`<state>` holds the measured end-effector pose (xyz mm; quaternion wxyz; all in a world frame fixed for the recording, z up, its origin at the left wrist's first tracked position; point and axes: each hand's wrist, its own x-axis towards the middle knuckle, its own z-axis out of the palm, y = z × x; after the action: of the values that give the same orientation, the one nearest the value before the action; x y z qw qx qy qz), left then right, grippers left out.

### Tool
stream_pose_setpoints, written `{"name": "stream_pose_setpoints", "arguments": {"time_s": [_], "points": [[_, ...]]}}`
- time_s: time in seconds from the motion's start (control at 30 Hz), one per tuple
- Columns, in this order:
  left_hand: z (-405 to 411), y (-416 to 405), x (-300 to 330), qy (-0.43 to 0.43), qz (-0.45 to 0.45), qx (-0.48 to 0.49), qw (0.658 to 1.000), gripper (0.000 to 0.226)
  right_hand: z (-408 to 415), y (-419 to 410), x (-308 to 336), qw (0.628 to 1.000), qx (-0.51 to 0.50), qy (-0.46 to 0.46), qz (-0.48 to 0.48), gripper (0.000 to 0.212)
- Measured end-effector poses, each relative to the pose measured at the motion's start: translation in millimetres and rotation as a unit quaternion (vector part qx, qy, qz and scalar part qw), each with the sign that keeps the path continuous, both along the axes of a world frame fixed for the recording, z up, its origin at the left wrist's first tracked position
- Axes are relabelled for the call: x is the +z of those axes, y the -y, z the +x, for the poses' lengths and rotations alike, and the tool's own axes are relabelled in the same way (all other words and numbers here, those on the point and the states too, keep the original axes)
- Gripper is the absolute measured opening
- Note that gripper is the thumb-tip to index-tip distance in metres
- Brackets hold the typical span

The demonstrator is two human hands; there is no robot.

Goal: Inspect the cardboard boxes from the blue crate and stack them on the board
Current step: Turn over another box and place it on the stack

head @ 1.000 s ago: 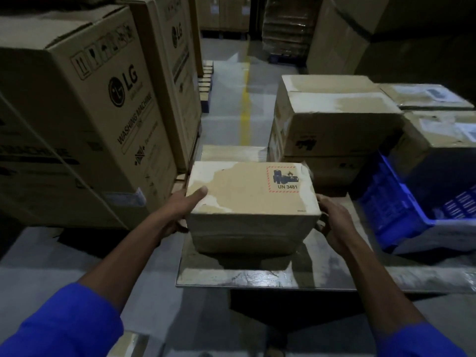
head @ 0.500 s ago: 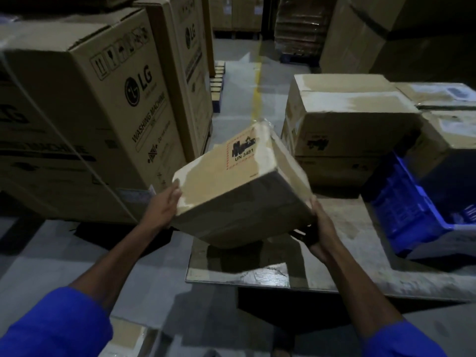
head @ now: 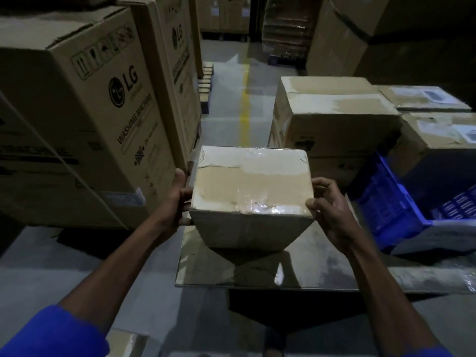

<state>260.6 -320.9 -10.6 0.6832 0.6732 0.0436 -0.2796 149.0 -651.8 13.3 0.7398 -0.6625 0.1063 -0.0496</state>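
Observation:
A small taped cardboard box (head: 251,186) is held up in the air above the board (head: 322,264), a flat glossy panel. A plain taped face points up at me. My left hand (head: 177,199) grips the box's left side with the thumb on the top edge. My right hand (head: 329,210) grips its right side, fingers curled over the near corner. The blue crate (head: 394,210) lies tipped at the right with a cardboard box (head: 438,140) in it. Two bigger boxes (head: 332,117) sit stacked behind the held one.
Tall LG washing machine cartons (head: 85,119) stand close on the left. More boxes (head: 425,97) lie at the far right. An aisle with a yellow floor line (head: 244,109) runs back between the stacks. Large cartons (head: 342,34) fill the background.
The box was lifted off the board, tipped up and turned over. The face with the red UN 3481 label is out of sight, and a plain taped face points up.

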Motion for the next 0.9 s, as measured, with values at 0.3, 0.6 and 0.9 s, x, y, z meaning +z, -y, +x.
{"name": "stream_pose_setpoints", "arguments": {"time_s": [0.3,0.6,0.9], "points": [[-11,-7,2,-0.021,0.0,-0.125,0.992,0.102,-11,3,-14,0.995,0.048,-0.027,0.087,0.066],[7,-27,3,-0.056,0.045,0.01,0.997,0.096,11,-14,-107,0.942,-0.007,-0.336,-0.02,0.059],[23,-75,-7,0.157,0.253,0.138,0.945,0.043,32,-36,-96,0.956,-0.067,-0.186,0.217,0.044]]}}
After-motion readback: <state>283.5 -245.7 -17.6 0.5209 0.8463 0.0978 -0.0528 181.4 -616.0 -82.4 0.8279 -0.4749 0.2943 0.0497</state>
